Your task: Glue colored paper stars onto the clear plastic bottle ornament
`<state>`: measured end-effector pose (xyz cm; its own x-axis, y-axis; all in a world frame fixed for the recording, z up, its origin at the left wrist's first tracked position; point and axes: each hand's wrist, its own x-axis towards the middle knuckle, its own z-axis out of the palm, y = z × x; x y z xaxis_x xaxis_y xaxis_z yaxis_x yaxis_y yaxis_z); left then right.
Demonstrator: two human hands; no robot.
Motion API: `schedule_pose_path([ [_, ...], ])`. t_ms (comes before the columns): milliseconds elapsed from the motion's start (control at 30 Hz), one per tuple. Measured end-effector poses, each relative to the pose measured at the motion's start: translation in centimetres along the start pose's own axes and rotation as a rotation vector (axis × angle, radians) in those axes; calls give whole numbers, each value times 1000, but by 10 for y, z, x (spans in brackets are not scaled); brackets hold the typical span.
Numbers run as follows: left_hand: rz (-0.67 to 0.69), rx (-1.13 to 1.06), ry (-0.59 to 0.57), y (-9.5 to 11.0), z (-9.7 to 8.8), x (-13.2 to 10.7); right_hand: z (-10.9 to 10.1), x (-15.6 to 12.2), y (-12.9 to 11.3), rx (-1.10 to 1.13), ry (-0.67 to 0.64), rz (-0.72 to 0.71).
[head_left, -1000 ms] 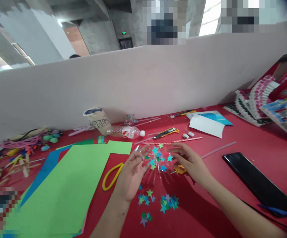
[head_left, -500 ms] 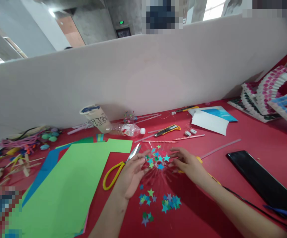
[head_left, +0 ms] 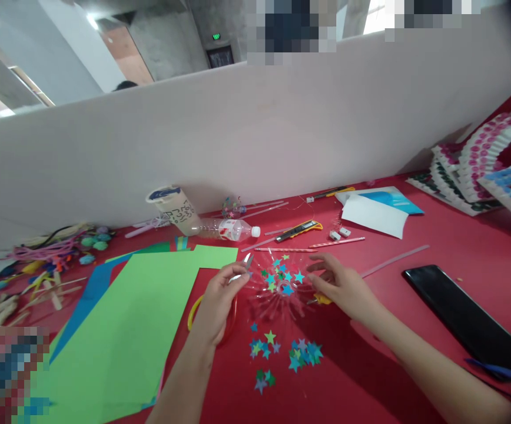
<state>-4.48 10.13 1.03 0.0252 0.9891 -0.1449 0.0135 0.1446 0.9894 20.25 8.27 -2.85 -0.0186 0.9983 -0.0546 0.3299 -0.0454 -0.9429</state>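
Observation:
On the red table a clear plastic bottle piece, cut into strips that spread outward (head_left: 297,306), carries several blue and green paper stars (head_left: 287,277). My left hand (head_left: 220,297) is at its left side, thumb and forefinger pressed together; whatever they hold is too small to make out. It covers part of the scissors (head_left: 195,312), whose yellow handle and blade tips show around it. At the right side of the strips is my right hand (head_left: 337,282), fingers bent and apart, nothing visible in it. A yellow tool (head_left: 323,299) lies partly hidden beneath it. Loose star piles (head_left: 306,354) lie in front.
Green paper sheets (head_left: 123,318) cover the left. Behind stand or lie a cup (head_left: 178,212), a plastic bottle (head_left: 233,229), a utility knife (head_left: 299,230) and straws (head_left: 339,242). A black phone-like slab (head_left: 463,318) lies right. A white partition (head_left: 259,129) bounds the back.
My left hand has drawn back to the left, away from the stars, over the scissors, and its fingers have come together. My right hand has shifted slightly right.

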Motion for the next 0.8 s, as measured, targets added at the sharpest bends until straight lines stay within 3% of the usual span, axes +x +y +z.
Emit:
schedule_pose_path([
  [200,28,130,-30,28,4,-21,-25,-6,-28,-269,98,-132],
  [400,84,210,-183,43,36,-42,-27,-30,-61,-223,-33,-185],
  [567,150,299,-290,49,52,-49,-15,-45,-79,52,-196,-170],
  [700,218,373,-289,52,57,-57,-8,-49,-83,30,-148,-231],
  [800,259,415,-223,49,59,-63,-5,-53,-81,-158,-8,-363],
])
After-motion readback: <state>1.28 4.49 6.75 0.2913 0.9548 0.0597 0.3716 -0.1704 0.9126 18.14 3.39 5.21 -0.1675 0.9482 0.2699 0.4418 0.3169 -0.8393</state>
